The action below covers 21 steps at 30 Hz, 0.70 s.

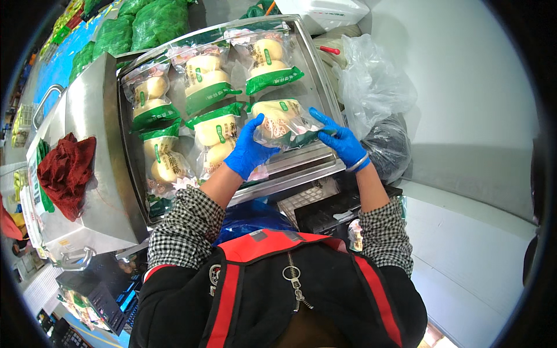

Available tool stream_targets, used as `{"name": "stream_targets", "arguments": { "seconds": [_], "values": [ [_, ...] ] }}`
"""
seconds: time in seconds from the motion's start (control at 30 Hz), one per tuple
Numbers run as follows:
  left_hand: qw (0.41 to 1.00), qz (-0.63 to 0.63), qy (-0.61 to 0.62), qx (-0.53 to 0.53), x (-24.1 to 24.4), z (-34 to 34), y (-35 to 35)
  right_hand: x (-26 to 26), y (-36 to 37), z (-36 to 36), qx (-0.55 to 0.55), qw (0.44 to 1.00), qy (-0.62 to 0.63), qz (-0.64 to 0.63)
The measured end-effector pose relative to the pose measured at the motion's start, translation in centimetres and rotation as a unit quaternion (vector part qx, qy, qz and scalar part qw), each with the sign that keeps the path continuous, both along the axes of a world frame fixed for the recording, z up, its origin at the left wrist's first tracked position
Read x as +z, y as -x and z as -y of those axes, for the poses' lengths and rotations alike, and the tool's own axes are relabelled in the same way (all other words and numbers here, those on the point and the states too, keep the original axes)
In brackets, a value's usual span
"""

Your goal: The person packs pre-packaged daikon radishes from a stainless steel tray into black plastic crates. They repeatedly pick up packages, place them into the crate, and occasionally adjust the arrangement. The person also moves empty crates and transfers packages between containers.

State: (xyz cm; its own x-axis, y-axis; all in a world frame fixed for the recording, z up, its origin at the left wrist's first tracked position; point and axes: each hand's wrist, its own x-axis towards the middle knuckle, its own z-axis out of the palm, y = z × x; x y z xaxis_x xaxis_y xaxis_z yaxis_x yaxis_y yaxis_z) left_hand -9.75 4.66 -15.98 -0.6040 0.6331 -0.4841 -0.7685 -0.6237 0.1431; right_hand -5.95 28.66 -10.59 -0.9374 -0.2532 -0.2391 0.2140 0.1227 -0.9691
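Both my hands wear blue gloves and hold a clear plastic bag of lotus root (278, 116) at the right of a steel vacuum sealer's chamber. My left hand (249, 150) has its thumb on the bag's left side. With its fingers, my right hand (341, 141) grips the bag's right end near a dark green strip. In the chamber lie several more such bags with green ends: one at the top right (267, 61), one at the top middle (209, 78), one at the top left (151, 98), one at the lower left (165, 161) and one at the lower middle (219, 135).
The sealer's steel lid (100, 174) stands at the left with a dark red cloth (69, 174) on it. Green mesh sacks (159, 26) are piled beyond. Clear plastic sheeting (374, 82) and a black bag (387, 148) are right of the chamber, beside a pale wall.
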Motion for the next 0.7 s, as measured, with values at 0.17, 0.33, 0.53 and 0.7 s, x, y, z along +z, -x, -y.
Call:
{"name": "stream_targets", "arguments": {
  "seconds": [0.17, 0.33, 0.53, 0.7],
  "values": [
    [1.0, 0.028, -0.01, 0.002, -0.9, -0.1, -0.2, -3.4, -2.3, -1.3, -0.06, 0.988, 0.111, 0.085],
    [0.997, -0.008, 0.047, -0.054, -0.3, 1.2, -1.1, -6.9, -1.6, -0.5, -0.163, 0.877, 0.306, 0.333],
    [0.971, -0.045, 0.187, -0.139, 0.1, 3.8, -2.7, -7.6, -1.2, -0.8, -0.125, 0.965, 0.104, 0.204],
    [0.735, -0.291, 0.582, -0.19, -1.9, 3.1, -4.0, -7.5, -1.6, -0.4, -0.089, 0.954, -0.286, 0.017]
  ]
}}
